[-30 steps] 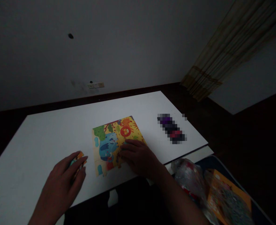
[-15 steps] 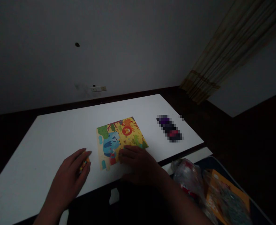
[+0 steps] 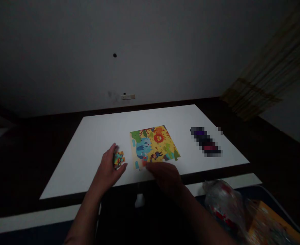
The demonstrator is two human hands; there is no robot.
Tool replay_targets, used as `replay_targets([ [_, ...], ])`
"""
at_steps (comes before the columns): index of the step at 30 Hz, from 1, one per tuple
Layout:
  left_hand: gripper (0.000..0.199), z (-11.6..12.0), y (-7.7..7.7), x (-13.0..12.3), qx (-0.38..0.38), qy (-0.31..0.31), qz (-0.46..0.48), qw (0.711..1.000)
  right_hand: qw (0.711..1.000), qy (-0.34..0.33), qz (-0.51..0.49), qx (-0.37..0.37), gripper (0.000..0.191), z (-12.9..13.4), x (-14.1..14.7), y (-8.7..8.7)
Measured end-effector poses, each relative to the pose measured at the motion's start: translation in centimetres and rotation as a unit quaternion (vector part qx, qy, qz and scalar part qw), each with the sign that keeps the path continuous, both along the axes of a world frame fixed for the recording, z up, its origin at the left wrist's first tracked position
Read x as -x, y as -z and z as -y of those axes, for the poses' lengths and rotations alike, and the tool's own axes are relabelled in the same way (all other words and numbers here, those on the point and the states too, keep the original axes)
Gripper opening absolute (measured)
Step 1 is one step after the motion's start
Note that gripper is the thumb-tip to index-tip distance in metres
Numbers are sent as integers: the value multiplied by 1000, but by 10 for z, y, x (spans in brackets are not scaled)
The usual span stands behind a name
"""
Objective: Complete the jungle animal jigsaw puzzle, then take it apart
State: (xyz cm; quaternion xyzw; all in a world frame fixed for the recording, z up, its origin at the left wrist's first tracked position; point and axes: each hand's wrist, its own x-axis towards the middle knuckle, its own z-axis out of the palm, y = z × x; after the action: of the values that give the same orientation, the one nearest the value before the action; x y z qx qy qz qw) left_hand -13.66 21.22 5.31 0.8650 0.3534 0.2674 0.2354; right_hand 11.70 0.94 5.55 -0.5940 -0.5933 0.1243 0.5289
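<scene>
A colourful jigsaw puzzle (image 3: 152, 144) with a blue elephant and a red-maned lion lies on the white table, with gaps along its near edge. My left hand (image 3: 107, 170) rests left of it, thumb and fingers apart around loose puzzle pieces (image 3: 118, 160), which seem to lie on the tabletop. At the puzzle's near edge is my right hand (image 3: 165, 175). Its fingers are pressed together and point left, with the tips by a red patch of the picture. Thumb and palm are hidden, so anything held there cannot be seen.
On the white table (image 3: 99, 129), a pixelated dark patch (image 3: 206, 142) lies right of the puzzle. A clear plastic bag (image 3: 223, 200) and an orange box (image 3: 274, 221) sit at the lower right. Behind are a wall socket (image 3: 128, 97) and a curtain (image 3: 251, 90).
The view has shifted, so the table sits further right. My left hand has opened, uncovering more of the loose pieces. My right hand has drawn back off the puzzle's picture to its near edge.
</scene>
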Motion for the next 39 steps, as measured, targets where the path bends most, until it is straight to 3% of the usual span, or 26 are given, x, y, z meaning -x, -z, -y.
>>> replay_targets([
  [2, 101, 2, 2, 1, -7, 5, 14, 1000, 989, 74, -129, 13, 19, -22, 13, -9],
  [4, 105, 4, 3, 3, -5, 4, 25, 1000, 957, 102, -269, 37, 23, -46, 25, -17],
  [7, 104, 6, 4, 4, 13, -2, 45, 999, 905, 61, -416, 62, 47, -74, 39, -24],
  [10, 105, 4, 7, 4, 42, -3, 78, 996, 896, 20, -436, 82, 60, -89, 49, -20],
  [14, 106, -1, 12, 3, 66, 5, 106, 992, 928, -12, -361, 93, 52, -101, 56, -9],
  [20, 108, -3, 13, 0, 68, 21, 117, 991, 970, 87, -226, 2, 31, -125, 54, -15],
  [22, 110, -4, 14, -1, 66, 24, 122, 990, 987, 87, -137, -9, 31, -131, 57, -20],
  [24, 112, -5, 17, -1, 58, 25, 128, 990, 1000, 24, -17, 4, 31, -133, 62, -22],
  [27, 115, -8, 22, 1, 44, 18, 136, 989, 983, -121, 132, 52, 35, -131, 72, -20],
  [30, 113, -6, 22, 3, 31, 24, 130, 991, 969, -156, 188, 47, 36, -116, 73, -15],
  [32, 98, -3, 19, 3, 7, 54, 106, 993, 969, -129, 210, 21, 36, -99, 66, -11],
  [36, 39, -1, 9, -3, -41, 86, 43, 995, 964, -26, 263, 40, 46, -54, 41, 3],
  [39, 25, -2, 0, -7, -60, 55, 20, 996, 955, 50, 283, 76, 60, -23, 26, 16],
])
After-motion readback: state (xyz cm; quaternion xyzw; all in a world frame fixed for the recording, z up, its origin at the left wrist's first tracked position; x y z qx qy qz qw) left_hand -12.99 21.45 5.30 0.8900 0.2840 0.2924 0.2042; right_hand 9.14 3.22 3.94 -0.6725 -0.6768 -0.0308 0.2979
